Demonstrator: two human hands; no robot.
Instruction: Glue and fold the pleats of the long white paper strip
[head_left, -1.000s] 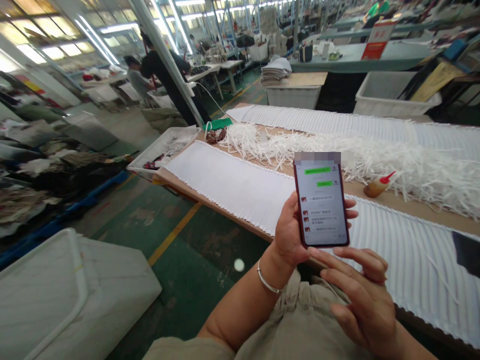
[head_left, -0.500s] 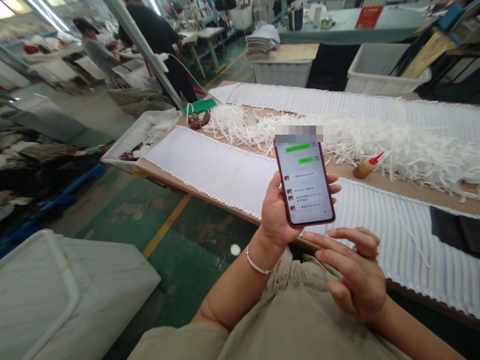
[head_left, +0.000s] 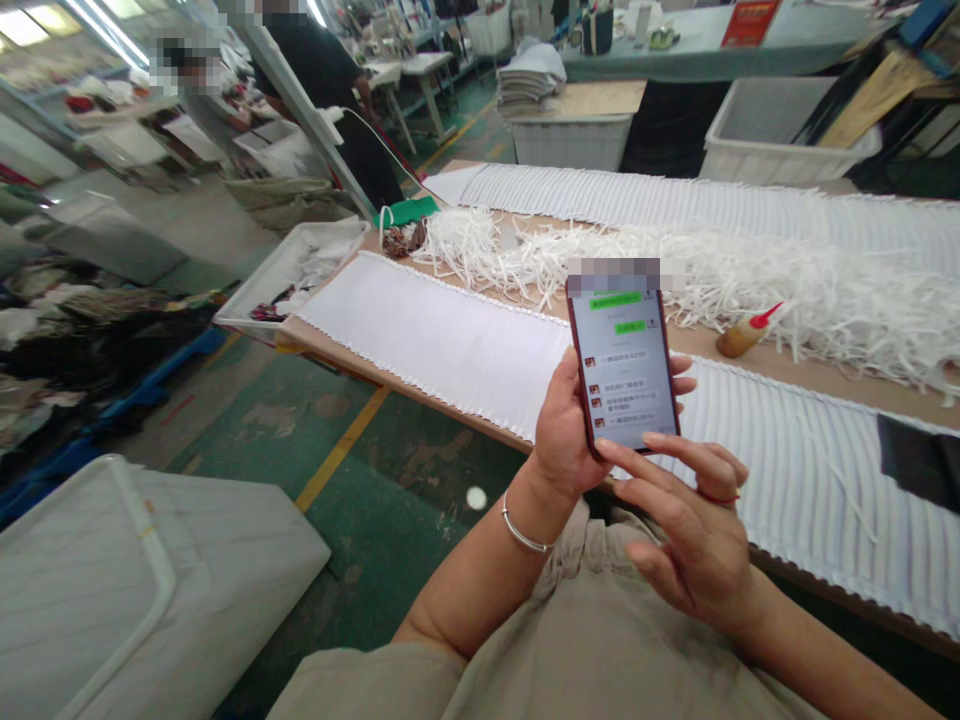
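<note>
A smartphone (head_left: 628,370) with a lit chat screen rests upright in my left hand (head_left: 562,425), whose fingers wrap behind it and show at its right edge. Over the phone's lower end is my right hand (head_left: 690,520), fingers spread and holding nothing. Two of its fingertips reach the bottom of the screen; whether they press it I cannot tell. Behind the phone, overlapping white strips (head_left: 795,470) lie in a row along the near side of the table, with a plain white stretch (head_left: 442,345) to the left.
A heap of loose white strips (head_left: 825,280) runs along the table's middle. A glue bottle with a red tip (head_left: 742,335) lies beside it. Black cloth (head_left: 919,460) sits at right. A large white bin (head_left: 187,580) stands at my left. Two people are in the background.
My right hand has moved up and left, bringing its fingertips onto the phone's lower end. The whole view has shifted slightly; my left hand still holds the phone.
</note>
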